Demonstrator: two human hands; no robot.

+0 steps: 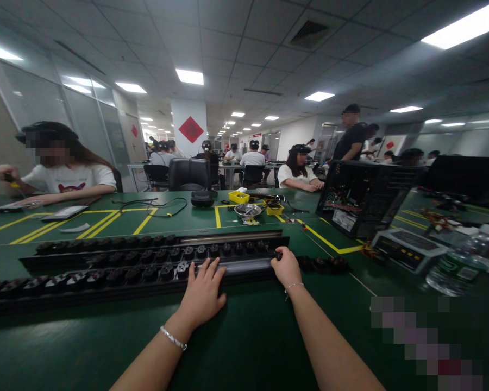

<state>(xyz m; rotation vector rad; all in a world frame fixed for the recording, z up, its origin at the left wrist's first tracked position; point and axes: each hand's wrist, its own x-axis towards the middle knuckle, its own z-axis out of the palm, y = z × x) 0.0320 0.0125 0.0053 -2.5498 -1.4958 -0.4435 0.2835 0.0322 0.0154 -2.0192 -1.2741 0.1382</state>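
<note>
Pressing down on a long black keyed strip (155, 271), you work at a green desk (244, 347) in a crowded hall. Your left hand (202, 293) lies flat with fingers spread across the strip's smooth bar, near its middle. Your right hand (286, 267) is curled at the bar's right end, fingertips closed on a small dark cap there; exactly what it pinches is too small to tell.

The strip runs left to right across your view, its long axis square to both forearms and just beyond your hands. Your right hand is the nearer one to the strip's right end; your left hand is nearer the long run of caps stretching away to the left. Three such rows of caps lie side by side, the nearest reaching furthest left.

Further back on the desk stand one yellow tray (238, 197), one metal bowl (248, 210) and one open computer case (364, 196). A water bottle (460, 266) lies at right. One person in a white shirt (67, 177) sits at the desk's left, and others sit or stand beyond.
</note>
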